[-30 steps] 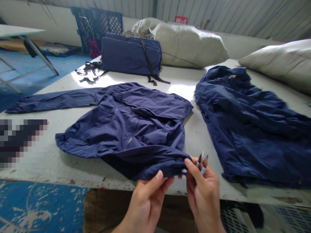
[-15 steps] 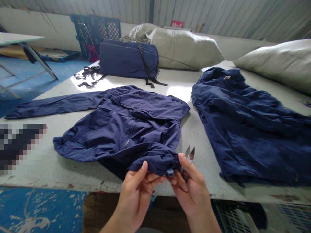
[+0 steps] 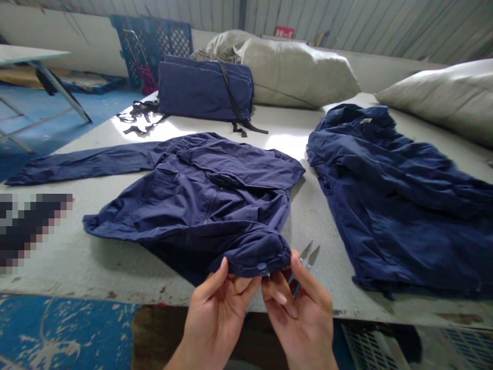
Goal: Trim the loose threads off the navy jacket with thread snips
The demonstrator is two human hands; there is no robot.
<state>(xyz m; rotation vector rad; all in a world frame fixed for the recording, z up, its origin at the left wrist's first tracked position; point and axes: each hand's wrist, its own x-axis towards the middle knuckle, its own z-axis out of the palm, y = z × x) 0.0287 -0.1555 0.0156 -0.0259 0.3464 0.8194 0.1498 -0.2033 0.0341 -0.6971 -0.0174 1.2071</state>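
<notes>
My hands sit at the near table edge, pinching the bottom hem of a navy nylon jacket (image 3: 192,200), which lies spread and wrinkled on the table. My left hand (image 3: 215,313) grips the hem from below with thumb and fingers. My right hand (image 3: 298,313) also pinches the hem and holds small metal thread snips (image 3: 304,261), their open blades pointing up past the fabric. A small round cord stopper (image 3: 262,267) shows on the hem between my hands. A second navy jacket (image 3: 393,205) lies crumpled to the right.
On the grey table (image 3: 319,231) stand a folded navy bundle (image 3: 204,90) with black straps (image 3: 138,115) and large off-white sacks (image 3: 296,72). A pixelated dark patch (image 3: 26,228) covers the left side. A folding table (image 3: 31,56) stands back left; a plastic crate (image 3: 370,344) sits below the near edge.
My hands have drawn closer together and lower on the hem. The hem has turned, bringing the small stopper into view, and the snips' blades now stand open to the right of the fabric.
</notes>
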